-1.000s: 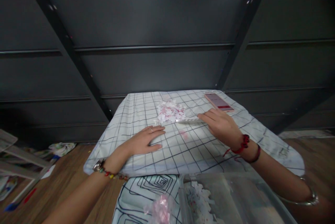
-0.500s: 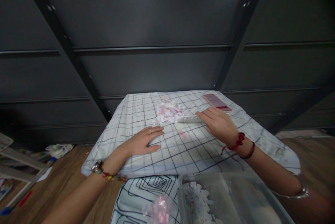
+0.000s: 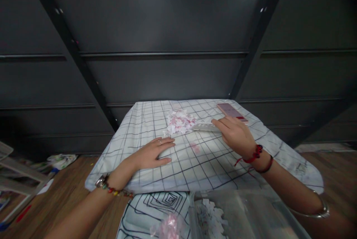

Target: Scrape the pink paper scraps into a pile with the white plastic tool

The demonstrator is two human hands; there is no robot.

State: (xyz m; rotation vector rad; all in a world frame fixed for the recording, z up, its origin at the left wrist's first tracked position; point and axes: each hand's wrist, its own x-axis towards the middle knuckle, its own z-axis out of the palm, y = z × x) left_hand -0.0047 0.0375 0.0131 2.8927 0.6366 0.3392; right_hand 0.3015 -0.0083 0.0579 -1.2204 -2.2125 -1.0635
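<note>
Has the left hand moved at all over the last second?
No; judged against the pink stain on the checked tablecloth, the left hand lies in the same place.

White strip turned, pulled back slightly

Since the earlier shots, the white strip (image 3: 206,127) rolls over: mostly edge-on first, now more of its slotted face showing. Its tip backs off a little right along the paper scrap pile (image 3: 181,122). Right hand (image 3: 236,134) shifts slightly farther out, nearer the phone (image 3: 231,111). Camera tips up; tabletop (image 3: 181,172) sits lower in frame.
</note>
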